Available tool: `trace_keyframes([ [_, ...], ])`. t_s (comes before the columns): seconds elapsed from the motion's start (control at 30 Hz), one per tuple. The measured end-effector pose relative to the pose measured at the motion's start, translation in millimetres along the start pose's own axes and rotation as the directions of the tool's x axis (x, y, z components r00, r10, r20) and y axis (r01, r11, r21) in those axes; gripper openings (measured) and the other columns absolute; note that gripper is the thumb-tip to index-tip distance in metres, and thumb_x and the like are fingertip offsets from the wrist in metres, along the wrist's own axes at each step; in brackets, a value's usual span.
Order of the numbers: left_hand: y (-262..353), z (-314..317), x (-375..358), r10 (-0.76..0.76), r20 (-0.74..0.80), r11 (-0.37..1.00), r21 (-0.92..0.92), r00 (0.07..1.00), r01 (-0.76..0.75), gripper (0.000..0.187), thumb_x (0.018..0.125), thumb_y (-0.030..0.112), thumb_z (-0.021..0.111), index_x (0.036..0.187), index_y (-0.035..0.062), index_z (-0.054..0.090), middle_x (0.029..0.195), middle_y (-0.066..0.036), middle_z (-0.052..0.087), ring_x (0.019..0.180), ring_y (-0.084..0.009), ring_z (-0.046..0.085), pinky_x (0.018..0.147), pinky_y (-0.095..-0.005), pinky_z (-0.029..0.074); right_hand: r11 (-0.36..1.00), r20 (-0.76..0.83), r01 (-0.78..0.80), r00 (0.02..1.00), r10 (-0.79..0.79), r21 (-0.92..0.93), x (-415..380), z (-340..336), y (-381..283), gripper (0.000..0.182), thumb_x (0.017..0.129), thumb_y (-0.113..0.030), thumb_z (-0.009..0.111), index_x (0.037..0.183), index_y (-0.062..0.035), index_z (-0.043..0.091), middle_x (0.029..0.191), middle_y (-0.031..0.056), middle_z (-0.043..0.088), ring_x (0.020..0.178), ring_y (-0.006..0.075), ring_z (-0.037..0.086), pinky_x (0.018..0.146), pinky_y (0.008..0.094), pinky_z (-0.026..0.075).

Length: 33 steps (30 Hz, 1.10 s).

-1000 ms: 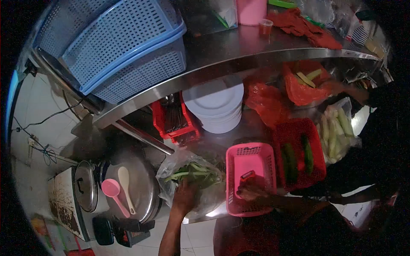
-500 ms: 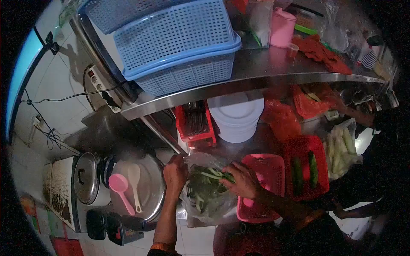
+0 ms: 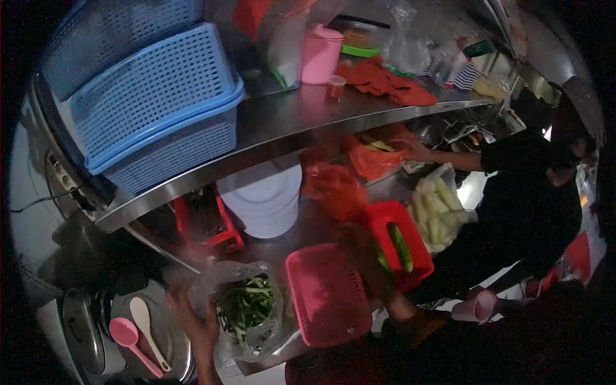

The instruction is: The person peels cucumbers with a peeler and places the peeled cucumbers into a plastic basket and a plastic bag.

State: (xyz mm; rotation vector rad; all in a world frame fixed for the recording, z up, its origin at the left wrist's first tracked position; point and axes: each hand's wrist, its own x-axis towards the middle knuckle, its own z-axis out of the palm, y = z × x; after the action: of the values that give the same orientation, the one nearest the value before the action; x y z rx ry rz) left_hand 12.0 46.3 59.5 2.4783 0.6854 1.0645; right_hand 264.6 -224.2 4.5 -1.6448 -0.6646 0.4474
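My left hand (image 3: 196, 317) is beside a clear plastic bag (image 3: 263, 333) of cut leafy greens (image 3: 247, 305), thumb and fingers apart. Whether it touches the bag's edge is hard to see. My right hand (image 3: 356, 247) is a dark blur, reaching over the far side of the pink basket (image 3: 301, 314), close to the red basket (image 3: 420, 273). Its fingers cannot be made out. One cucumber (image 3: 401, 247) shows plainly in the red basket, with part of another green vegetable beside it.
White lidded tubs (image 3: 263, 205) stand behind, under a steel shelf (image 3: 269, 138) carrying blue baskets (image 3: 154, 96). At left, a pink ladle (image 3: 125, 332) and pale spoon (image 3: 144, 321) lie on a lid. Another person's hand (image 3: 420, 152) touches a red plastic bag (image 3: 375, 160); a pink cup (image 3: 475, 308) is nearby.
The view has swung right. My right hand has left the greens, now lying in the bag, and moved across the pink basket. My left hand's fingers have spread from their closed grip on the bag.
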Motion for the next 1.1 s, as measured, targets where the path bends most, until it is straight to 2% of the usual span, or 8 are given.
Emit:
trace_keyframes([
  [0.2,61,9,-50,0.156,0.498,0.979,-0.193,0.853,-0.066,0.043,0.073,0.014,0.068,0.11,-0.0019,0.051,0.11,-0.021,0.047,0.102,-0.0372,0.049,0.089,-0.0432,0.04,0.581,-0.326,-0.464,0.885,0.331,-0.669,-31,-107,113,0.05,0.077,-0.021,0.068,0.122,-0.0054,0.05,0.105,0.0135,0.059,0.093,0.0234,0.057,0.082,0.0365,0.047],
  [0.47,79,27,-44,0.082,0.359,0.935,-0.352,0.93,0.053,0.027,0.073,0.012,0.07,0.094,0.0002,0.058,0.084,-0.014,0.056,0.08,-0.0309,0.057,0.074,-0.0369,0.045,0.848,-0.555,-0.425,0.808,0.198,-0.317,-47,-135,88,0.05,0.081,-0.02,0.065,0.124,-0.0057,0.046,0.109,0.0144,0.055,0.096,0.0257,0.056,0.084,0.039,0.046],
  [0.53,70,39,-52,-0.121,0.454,0.691,-0.599,0.882,0.404,0.028,0.076,0.017,0.071,0.098,0.0038,0.058,0.089,-0.011,0.058,0.084,-0.0273,0.057,0.076,-0.0365,0.045,0.954,-0.595,-0.25,0.797,0.106,-0.164,-48,-136,55,0.05,0.081,-0.019,0.064,0.125,-0.0057,0.044,0.11,0.0146,0.055,0.097,0.0263,0.055,0.085,0.0397,0.046],
  [0.73,159,92,-13,-0.101,0.708,-0.437,-0.663,0.699,0.608,0.051,0.08,0.038,0.068,0.11,0.0019,0.048,0.095,-0.011,0.058,0.091,-0.0235,0.059,0.079,-0.0387,0.05,0.969,-0.111,-0.099,0.991,0.076,-0.227,-43,-52,-1,0.049,0.084,-0.019,0.061,0.127,-0.0059,0.041,0.113,0.0153,0.052,0.099,0.0281,0.054,0.086,0.0415,0.045],
  [0.83,132,79,-16,-0.373,0.735,0.16,-0.551,0.567,0.819,0.039,0.08,0.025,0.068,0.106,0.0026,0.049,0.09,-0.011,0.059,0.082,-0.0229,0.061,0.071,-0.037,0.053,0.952,0.315,-0.117,0.926,0.208,-0.283,-61,3,-3,0.049,0.085,-0.018,0.06,0.128,-0.006,0.039,0.114,0.0157,0.051,0.1,0.029,0.054,0.087,0.0425,0.044],
  [0.9,114,64,-19,-0.353,0.775,-0.225,-0.614,0.524,0.757,0.031,0.08,0.015,0.067,0.101,0.0022,0.048,0.085,-0.011,0.059,0.073,-0.0216,0.061,0.063,-0.0327,0.053,0.983,0.458,-0.074,0.877,0.145,-0.169,-72,25,29,0.052,0.084,-0.018,0.06,0.129,-0.0059,0.038,0.115,0.0164,0.051,0.101,0.0302,0.053,0.088,0.0437,0.043],
  [1.07,86,26,-13,-0.428,0.708,-0.03,-0.633,0.562,0.774,0.032,0.082,0.016,0.063,0.103,-0.0006,0.048,0.088,-0.015,0.06,0.078,-0.0252,0.061,0.069,-0.036,0.053,0.99,0.478,-0.015,0.877,-0.054,0.141,-80,43,139,0.055,0.081,-0.019,0.064,0.127,-0.0057,0.037,0.112,0.0173,0.051,0.1,0.0322,0.053,0.088,0.0453,0.042],
  [1.1,88,17,-8,-0.325,0.788,-0.313,-0.611,0.522,0.727,0.032,0.083,0.018,0.062,0.107,-0.0004,0.049,0.093,-0.015,0.06,0.082,-0.026,0.061,0.073,-0.0377,0.052,0.996,0.483,-0.052,0.875,0.012,0.07,-74,44,122,0.053,0.08,-0.02,0.064,0.125,-0.0059,0.038,0.11,0.0168,0.051,0.099,0.0318,0.053,0.087,0.0449,0.042],
])
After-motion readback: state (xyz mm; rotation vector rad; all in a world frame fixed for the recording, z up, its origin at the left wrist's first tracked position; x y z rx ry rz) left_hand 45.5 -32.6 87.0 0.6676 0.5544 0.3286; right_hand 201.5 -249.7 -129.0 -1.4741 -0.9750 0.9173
